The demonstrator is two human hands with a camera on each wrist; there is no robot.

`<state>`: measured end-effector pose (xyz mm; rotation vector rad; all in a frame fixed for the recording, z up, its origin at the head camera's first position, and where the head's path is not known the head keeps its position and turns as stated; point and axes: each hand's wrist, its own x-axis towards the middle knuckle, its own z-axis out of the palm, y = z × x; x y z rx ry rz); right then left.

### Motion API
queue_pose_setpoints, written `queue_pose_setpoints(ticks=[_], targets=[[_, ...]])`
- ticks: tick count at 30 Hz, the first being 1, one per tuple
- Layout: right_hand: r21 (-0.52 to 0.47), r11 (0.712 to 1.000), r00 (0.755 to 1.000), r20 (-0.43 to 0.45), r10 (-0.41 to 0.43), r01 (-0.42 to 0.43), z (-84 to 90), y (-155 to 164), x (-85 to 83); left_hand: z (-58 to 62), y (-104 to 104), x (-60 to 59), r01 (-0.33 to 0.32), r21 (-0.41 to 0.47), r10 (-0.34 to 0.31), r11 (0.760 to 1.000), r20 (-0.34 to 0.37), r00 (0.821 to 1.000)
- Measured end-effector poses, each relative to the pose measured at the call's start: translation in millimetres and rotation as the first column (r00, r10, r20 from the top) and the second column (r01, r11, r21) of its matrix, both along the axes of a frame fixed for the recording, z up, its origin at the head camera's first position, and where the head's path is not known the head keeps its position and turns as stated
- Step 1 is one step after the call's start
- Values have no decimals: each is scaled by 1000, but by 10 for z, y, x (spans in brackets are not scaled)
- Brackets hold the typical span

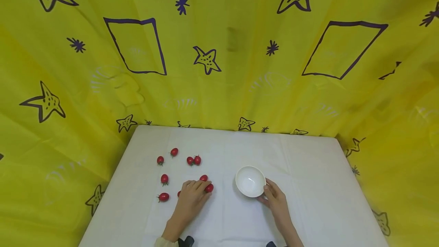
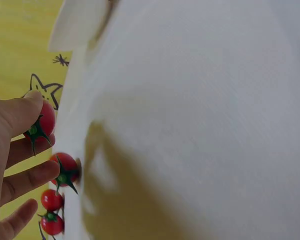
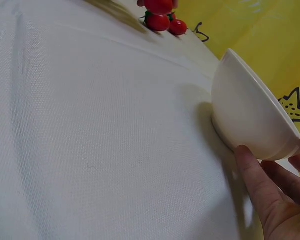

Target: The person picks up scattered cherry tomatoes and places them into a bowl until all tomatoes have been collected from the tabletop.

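My left hand (image 1: 191,198) pinches a red cherry tomato (image 1: 209,188) with a green stem between thumb and finger. In the left wrist view, that cherry tomato (image 2: 48,120) appears raised off the cloth. A second cherry tomato (image 1: 204,178) lies just beyond the fingers, and another (image 1: 179,193) is partly hidden behind the hand. On the right, a small white bowl (image 1: 248,190) stands upright with nothing in it. My right hand (image 1: 277,201) grips the bowl's right side, thumb at the rim, fingers against the lower wall in the right wrist view.
Several more cherry tomatoes are spread over the left of the white-covered table (image 1: 315,186), including one near the front (image 1: 164,197) and a touching pair (image 1: 197,160) farther back. A yellow curtain (image 1: 219,87) with star drawings surrounds the table's back and sides.
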<state>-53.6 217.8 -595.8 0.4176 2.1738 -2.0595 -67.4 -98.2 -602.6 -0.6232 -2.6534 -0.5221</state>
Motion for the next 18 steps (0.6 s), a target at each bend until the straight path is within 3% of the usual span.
queue_pose_setpoints(ticks=[4,10,18], targets=[[2,1000,1000,0,0,0,-8,3,-4,91,103,-25,20,120,-29,993,76,997],[-3,1000,1000,5,-6,6,-13,3,-5,178,225,-53,63,315,-125,947,179,976],[-17,1000,1000,7,-8,8,-6,-2,-4,225,397,-115,68,391,-193,918,289,938]])
